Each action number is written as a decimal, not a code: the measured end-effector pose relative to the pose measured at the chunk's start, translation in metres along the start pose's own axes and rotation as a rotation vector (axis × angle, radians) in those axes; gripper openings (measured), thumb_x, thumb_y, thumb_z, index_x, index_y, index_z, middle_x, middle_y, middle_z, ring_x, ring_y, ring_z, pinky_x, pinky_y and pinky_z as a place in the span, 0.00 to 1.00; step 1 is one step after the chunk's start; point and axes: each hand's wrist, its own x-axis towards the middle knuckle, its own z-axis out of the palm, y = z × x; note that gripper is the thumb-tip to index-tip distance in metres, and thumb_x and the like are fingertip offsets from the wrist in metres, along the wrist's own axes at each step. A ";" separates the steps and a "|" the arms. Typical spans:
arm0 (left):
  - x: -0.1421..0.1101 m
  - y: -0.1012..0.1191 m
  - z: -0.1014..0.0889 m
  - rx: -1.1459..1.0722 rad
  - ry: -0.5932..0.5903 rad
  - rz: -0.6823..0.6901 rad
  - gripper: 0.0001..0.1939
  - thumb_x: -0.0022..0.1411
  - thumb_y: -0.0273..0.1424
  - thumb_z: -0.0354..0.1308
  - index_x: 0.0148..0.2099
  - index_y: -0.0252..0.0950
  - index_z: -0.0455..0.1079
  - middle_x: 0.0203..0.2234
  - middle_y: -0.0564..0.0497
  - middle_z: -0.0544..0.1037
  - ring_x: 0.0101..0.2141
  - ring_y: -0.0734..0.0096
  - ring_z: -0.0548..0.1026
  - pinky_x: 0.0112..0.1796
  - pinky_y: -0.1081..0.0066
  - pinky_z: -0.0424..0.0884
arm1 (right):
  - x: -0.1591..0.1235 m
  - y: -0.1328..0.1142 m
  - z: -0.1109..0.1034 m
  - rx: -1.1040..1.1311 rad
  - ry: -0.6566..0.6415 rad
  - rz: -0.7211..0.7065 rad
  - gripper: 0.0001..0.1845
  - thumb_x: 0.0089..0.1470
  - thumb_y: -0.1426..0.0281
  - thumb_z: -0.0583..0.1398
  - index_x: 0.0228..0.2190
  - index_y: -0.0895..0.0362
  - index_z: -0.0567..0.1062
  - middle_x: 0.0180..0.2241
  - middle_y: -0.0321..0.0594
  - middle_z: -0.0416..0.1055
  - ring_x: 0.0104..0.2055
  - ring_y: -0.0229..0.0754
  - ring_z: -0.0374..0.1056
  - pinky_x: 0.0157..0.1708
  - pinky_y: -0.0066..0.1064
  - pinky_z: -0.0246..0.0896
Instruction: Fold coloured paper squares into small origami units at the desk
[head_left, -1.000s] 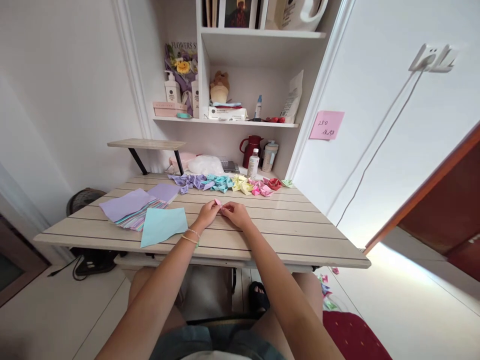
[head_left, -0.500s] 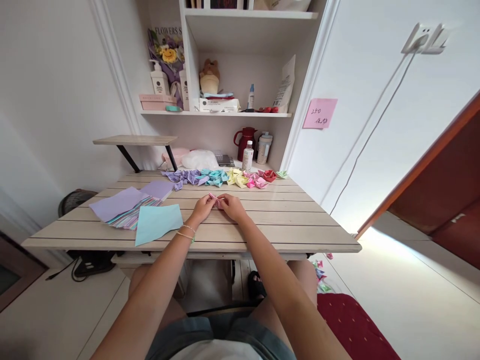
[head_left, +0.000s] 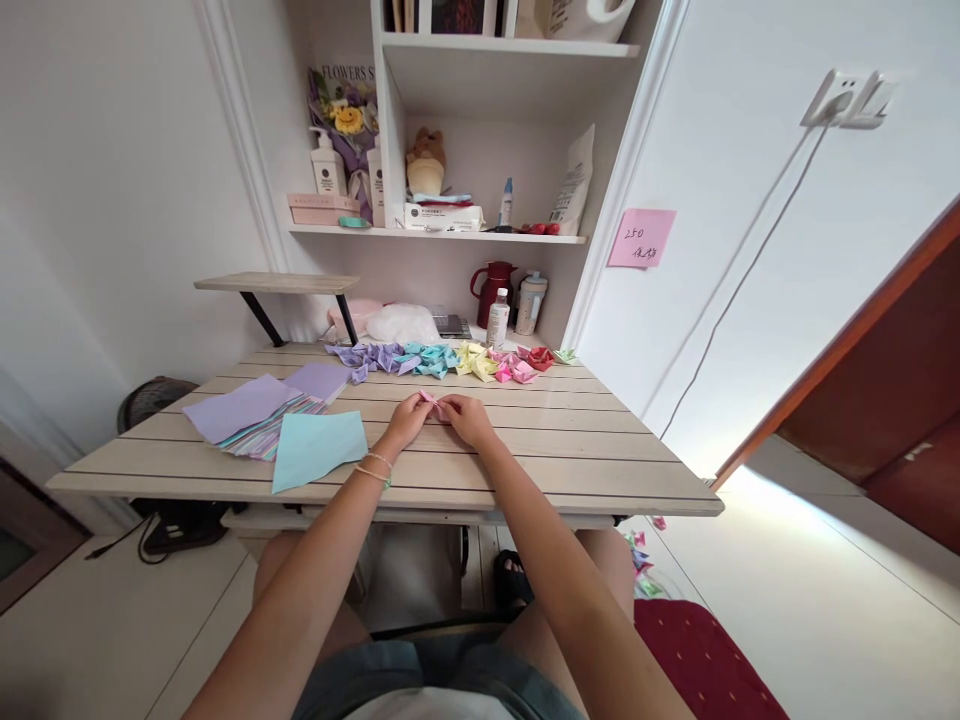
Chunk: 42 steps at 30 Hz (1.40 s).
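A small folded pink paper (head_left: 430,398) is pinched between my two hands above the middle of the desk. My left hand (head_left: 407,418) grips its left side, with the fingers closed. On the right side, my right hand (head_left: 466,417) holds it between thumb and fingers. Part of the paper is hidden behind the fingers. Beyond my hands lies a row of folded paper pieces in purple (head_left: 375,358), blue (head_left: 431,359), yellow (head_left: 476,361), pink (head_left: 516,367) and red (head_left: 540,358). A light blue sheet (head_left: 319,450) lies left of my left wrist.
Stacked coloured sheets (head_left: 270,428) with a purple sheet (head_left: 240,407) on top lie at the desk's left. A clear bottle (head_left: 497,320), a red jug (head_left: 493,288) and a tumbler (head_left: 531,303) stand at the back. A small raised shelf (head_left: 277,284) overhangs the left back.
The view has tilted slightly, so the whole scene sits a little lower. Both hands stay on the pink paper, with only slight finger movement.
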 end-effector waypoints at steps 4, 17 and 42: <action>0.003 -0.006 0.000 0.017 -0.021 0.014 0.10 0.51 0.35 0.54 0.33 0.34 0.71 0.25 0.51 0.75 0.30 0.69 0.71 0.33 0.72 0.65 | 0.000 0.001 0.000 -0.012 0.001 0.004 0.12 0.55 0.70 0.54 0.33 0.56 0.78 0.29 0.37 0.77 0.32 0.38 0.68 0.36 0.26 0.59; 0.003 -0.006 0.000 0.027 0.008 -0.013 0.10 0.50 0.32 0.54 0.34 0.33 0.72 0.26 0.50 0.76 0.29 0.69 0.71 0.32 0.72 0.65 | 0.001 -0.002 0.000 -0.099 -0.026 0.022 0.11 0.55 0.72 0.54 0.35 0.56 0.77 0.33 0.39 0.77 0.34 0.38 0.69 0.37 0.26 0.59; 0.001 -0.007 0.001 0.028 0.084 0.114 0.13 0.49 0.24 0.57 0.40 0.34 0.70 0.35 0.45 0.78 0.37 0.65 0.75 0.41 0.65 0.70 | -0.006 -0.029 0.008 -0.522 -0.081 0.102 0.20 0.58 0.68 0.50 0.52 0.53 0.64 0.45 0.46 0.70 0.41 0.45 0.68 0.36 0.31 0.59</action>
